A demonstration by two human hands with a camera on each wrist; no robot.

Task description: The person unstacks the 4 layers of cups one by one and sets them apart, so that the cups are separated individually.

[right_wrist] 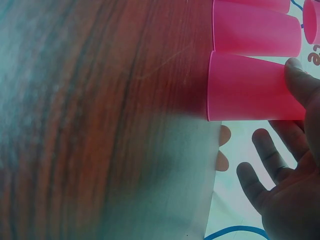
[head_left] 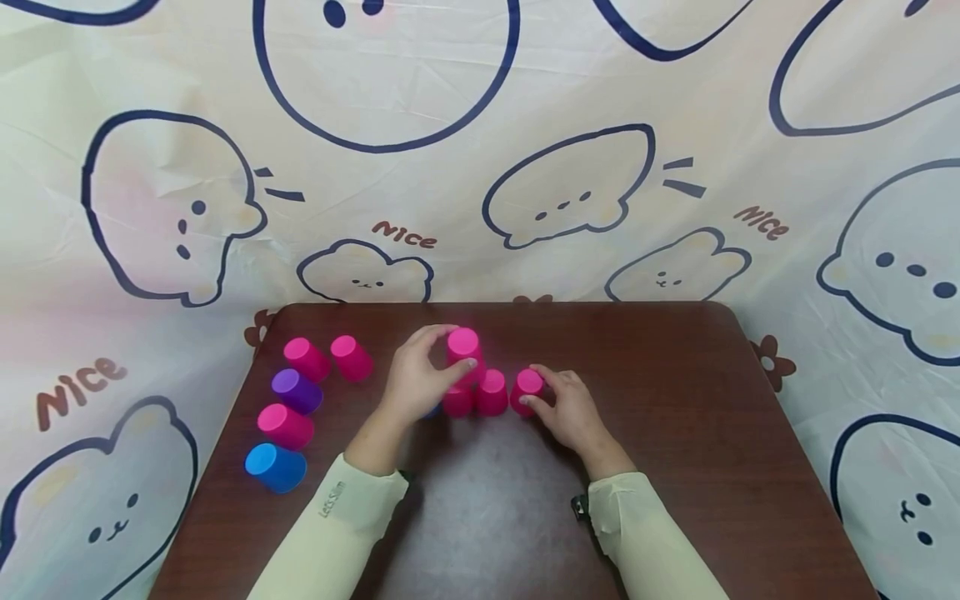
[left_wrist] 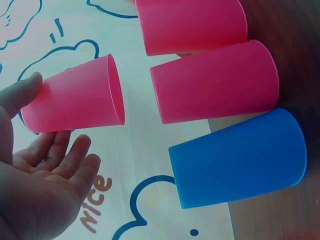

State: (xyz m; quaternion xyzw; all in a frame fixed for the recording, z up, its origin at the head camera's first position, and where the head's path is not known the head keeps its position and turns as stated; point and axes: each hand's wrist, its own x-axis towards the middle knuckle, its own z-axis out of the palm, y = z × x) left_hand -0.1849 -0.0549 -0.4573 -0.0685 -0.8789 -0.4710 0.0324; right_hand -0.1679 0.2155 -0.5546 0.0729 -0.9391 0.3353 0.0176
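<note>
My left hand [head_left: 417, 377] pinches an upside-down pink cup [head_left: 463, 345] between thumb and fingers. In the left wrist view that raised cup [left_wrist: 75, 95] hangs apart from the row, its rim facing the table. Below it stand a pink cup [head_left: 458, 402] and another pink cup [head_left: 492, 393], both inverted. A blue cup [left_wrist: 240, 159] stands at the row's left end, mostly hidden by my left hand in the head view. At the right end my right hand [head_left: 573, 408] grips a pink cup [head_left: 526, 393], whose rim rests on the table in the right wrist view.
Along the left of the brown table [head_left: 675, 467] stand more inverted cups: a blue cup [head_left: 276, 467], a pink cup [head_left: 286, 426], a purple cup [head_left: 297, 391] and two pink cups [head_left: 307, 359]. A cartoon-printed cloth [head_left: 555, 92] hangs behind the table.
</note>
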